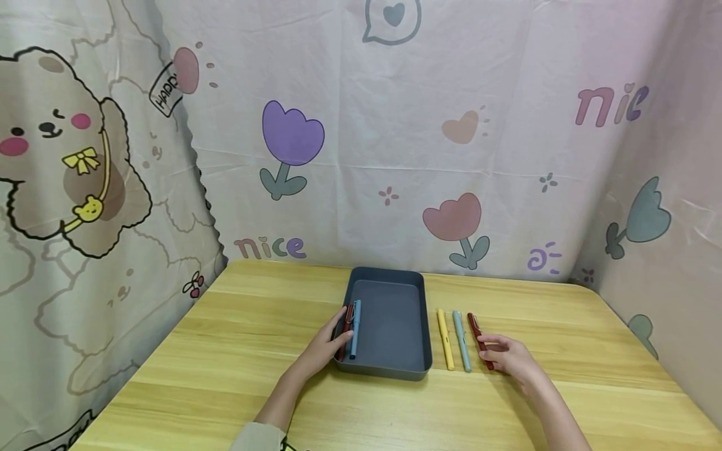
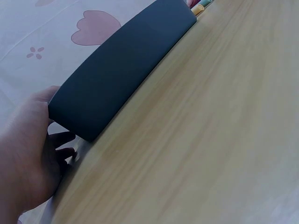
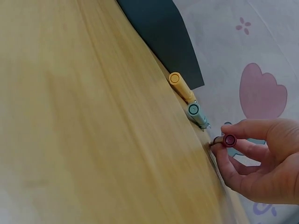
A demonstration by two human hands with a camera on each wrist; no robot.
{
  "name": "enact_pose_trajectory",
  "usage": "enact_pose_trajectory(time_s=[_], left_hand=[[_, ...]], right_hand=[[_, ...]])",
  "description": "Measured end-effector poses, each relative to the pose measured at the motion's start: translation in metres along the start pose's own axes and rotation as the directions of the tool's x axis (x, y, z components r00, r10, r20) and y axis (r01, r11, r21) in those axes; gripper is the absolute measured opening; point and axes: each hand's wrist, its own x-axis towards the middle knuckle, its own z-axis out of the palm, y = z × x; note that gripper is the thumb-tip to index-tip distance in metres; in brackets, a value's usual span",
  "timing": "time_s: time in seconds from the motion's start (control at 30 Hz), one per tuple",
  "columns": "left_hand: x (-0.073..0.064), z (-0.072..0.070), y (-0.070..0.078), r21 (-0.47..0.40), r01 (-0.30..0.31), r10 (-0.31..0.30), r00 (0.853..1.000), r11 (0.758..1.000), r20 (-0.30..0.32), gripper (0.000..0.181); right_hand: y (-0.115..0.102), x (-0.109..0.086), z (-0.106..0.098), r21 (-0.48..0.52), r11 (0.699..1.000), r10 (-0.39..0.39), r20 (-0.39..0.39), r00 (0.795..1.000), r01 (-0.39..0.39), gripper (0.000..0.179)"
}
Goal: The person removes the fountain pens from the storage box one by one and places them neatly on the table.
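A dark grey tray (image 1: 392, 326) lies on the table, with a dark red pen (image 1: 348, 318) and a blue pen (image 1: 356, 332) side by side along its left wall. My left hand (image 1: 320, 349) grips that wall, thumb over the rim; in the left wrist view the fingers reach around the tray's (image 2: 121, 70) near corner. To the right of the tray, a yellow pen (image 1: 445, 341) and a light teal pen (image 1: 462, 343) lie in a row. Beside them, my right hand (image 1: 510, 358) pinches a second dark red pen (image 1: 474, 326) between thumb and fingers, its round end (image 3: 229, 140) facing the right wrist camera.
The wooden table (image 1: 237, 351) extends around the tray on all sides. Behind it hangs a pale curtain (image 1: 361, 138) printed with flowers, and another curtain (image 1: 113, 300) with a cartoon bear covers the left side.
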Motion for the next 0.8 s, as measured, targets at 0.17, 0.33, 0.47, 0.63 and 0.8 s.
enact_pose_trajectory(time_s=[0.17,0.33,0.47,0.63,0.8], left_hand=[[-0.0004,0.0001,-0.0001,0.002,0.006,-0.006,1.0,1.0,-0.006,0.063],[0.0001,0.0003,-0.0003,0.001,0.008,-0.008,1.0,1.0,-0.01,0.062],[0.0001,0.0003,0.0002,-0.007,0.006,-0.006,1.0,1.0,-0.007,0.062],[-0.0001,0.0001,0.0003,-0.006,0.006,-0.006,1.0,1.0,-0.005,0.062],[-0.0004,-0.0001,0.0003,-0.003,0.006,-0.006,1.0,1.0,-0.004,0.062]], right_hand=[[0.0008,0.0003,0.0002,-0.036,0.999,-0.003,-0.014,1.0,0.002,0.043],[0.0011,0.0004,-0.0006,-0.027,0.999,-0.019,-0.01,1.0,0.018,0.042],[0.0013,-0.0003,-0.0014,-0.014,1.0,-0.022,-0.011,1.0,0.022,0.041],[0.001,-0.0008,-0.0021,-0.035,0.999,-0.028,-0.01,1.0,0.028,0.039],[0.0019,-0.0014,-0.0012,-0.024,0.999,-0.031,-0.01,0.999,0.031,0.038]])
